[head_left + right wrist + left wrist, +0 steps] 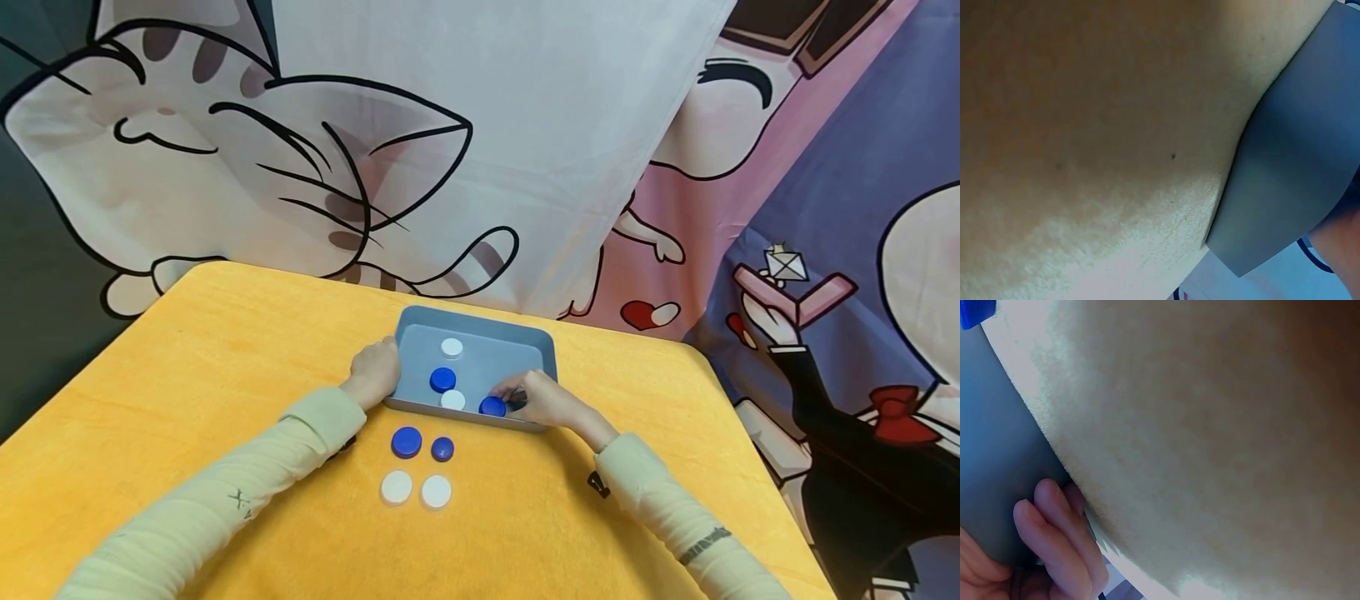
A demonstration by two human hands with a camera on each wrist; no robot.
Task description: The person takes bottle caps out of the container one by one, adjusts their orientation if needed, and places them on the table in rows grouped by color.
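Observation:
A shallow grey-blue tray (491, 332) lies on the table. My left hand (373, 372) grips its left wall; in the left wrist view, curled fingers (1060, 537) lie against the tray wall. Over the tray's near right corner, my right hand (542, 398) pinches a blue bottle cap (492, 407), with the fingertips at its right side. Left of it in the tray lie a white cap (453, 400), another blue cap (442, 380) touching or close behind it, and a second white cap (452, 348) farther back. The right wrist view shows mostly skin and the grey tray wall (1291, 150).
In front of the tray, a large blue cap (407, 442) and a smaller blue cap (442, 449) sit side by side. Nearer me are two white caps, one left (397, 487) and one right (436, 492). The yellow table (285, 333) ends at a printed cloth backdrop (570, 150).

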